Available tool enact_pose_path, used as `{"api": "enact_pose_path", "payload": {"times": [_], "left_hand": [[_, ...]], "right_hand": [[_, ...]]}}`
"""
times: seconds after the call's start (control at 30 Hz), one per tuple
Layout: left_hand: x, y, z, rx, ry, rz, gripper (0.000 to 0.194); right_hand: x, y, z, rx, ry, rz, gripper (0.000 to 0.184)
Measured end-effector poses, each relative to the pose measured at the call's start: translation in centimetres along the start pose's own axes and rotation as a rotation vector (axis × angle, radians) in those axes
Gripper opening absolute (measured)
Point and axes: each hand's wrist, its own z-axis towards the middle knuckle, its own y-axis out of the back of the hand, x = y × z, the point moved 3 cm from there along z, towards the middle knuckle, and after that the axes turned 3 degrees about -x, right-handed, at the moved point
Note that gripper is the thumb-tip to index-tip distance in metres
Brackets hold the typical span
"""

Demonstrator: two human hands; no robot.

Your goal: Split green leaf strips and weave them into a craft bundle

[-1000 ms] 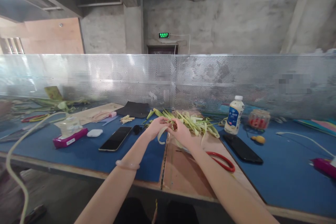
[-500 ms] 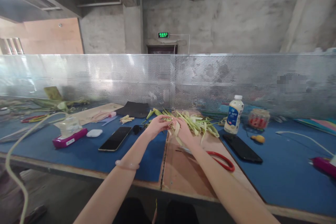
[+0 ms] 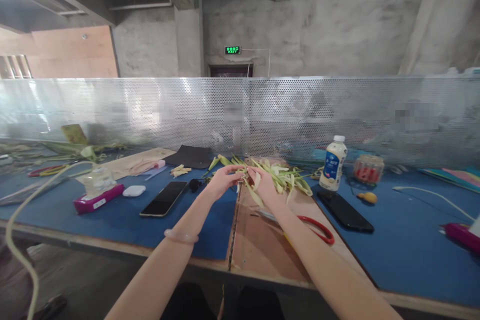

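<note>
My left hand (image 3: 224, 181) and my right hand (image 3: 265, 189) meet above the workbench, fingers bent and closed on pale green husk strips (image 3: 256, 197) that look like corn husk. One strip hangs down beside my right thumb. What the fingertips pinch between them is small and partly hidden. Behind and right of my hands lies a loose pile of similar husk strips (image 3: 287, 176). Beneath my right forearm is a pair of scissors (image 3: 321, 234) with red handles, partly covered by the arm.
Left of my hands lie a phone (image 3: 165, 199), a white case (image 3: 134, 190) and a magenta-based device (image 3: 99, 201). To the right are a bottle (image 3: 332, 165), another phone (image 3: 347, 210), a jar (image 3: 368, 170) and a small yellow object (image 3: 367, 198). A perforated metal screen (image 3: 180, 115) stands behind.
My fingers have shifted slightly around the husk strips, and the right hand's fingers look more bent. Both hands stay in nearly the same place.
</note>
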Motion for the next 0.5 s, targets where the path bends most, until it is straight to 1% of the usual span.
{"api": "enact_pose_path", "payload": {"times": [0.2, 0.37, 0.5], "left_hand": [[0.2, -0.2, -0.1, 0.045, 0.039, -0.012, 0.04], [0.3, -0.4, -0.1, 0.064, 0.034, -0.028, 0.04], [0.3, -0.5, -0.1, 0.076, 0.027, -0.045, 0.038]], "right_hand": [[-1.5, 0.0, 0.5, -0.003, -0.118, 0.19, 0.035], [-1.7, -0.3, 0.5, -0.005, -0.168, 0.288, 0.04], [-1.5, -0.4, 0.6, 0.018, -0.201, 0.315, 0.045]]}}
